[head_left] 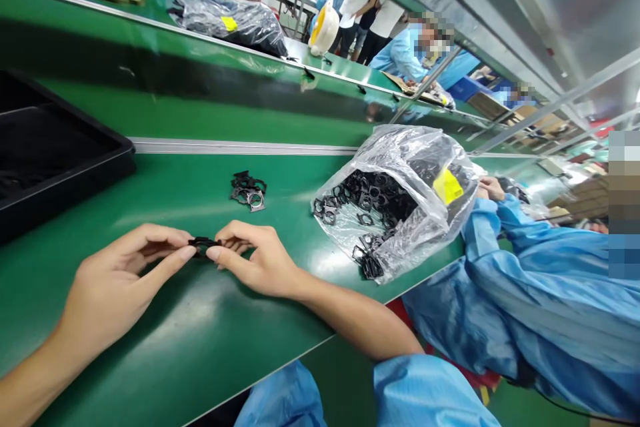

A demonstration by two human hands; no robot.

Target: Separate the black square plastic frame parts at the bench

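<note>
Between my two hands, just above the green tabletop [165, 340], is a small black plastic part [203, 245]. My left hand [117, 280] pinches its left end between thumb and fingers. The other end is gripped by my right hand [260, 257], thumb in front and fingers curled behind. Fingertips cover both ends, so its full shape is hidden. Beyond my hands lies a small pile of black ring-shaped frames [249, 190]. To the right, a clear plastic bag [435, 147] lies open towards me, with many similar black frames [370, 197] inside and spilling at its mouth.
A black tray [75, 153] stands at the left. Behind runs a raised green ledge with a wrapped bag [235, 20] on it. A co-worker in a blue smock [540, 287] sits close on my right; other people work across the ledge. The table's front edge runs below my forearms.
</note>
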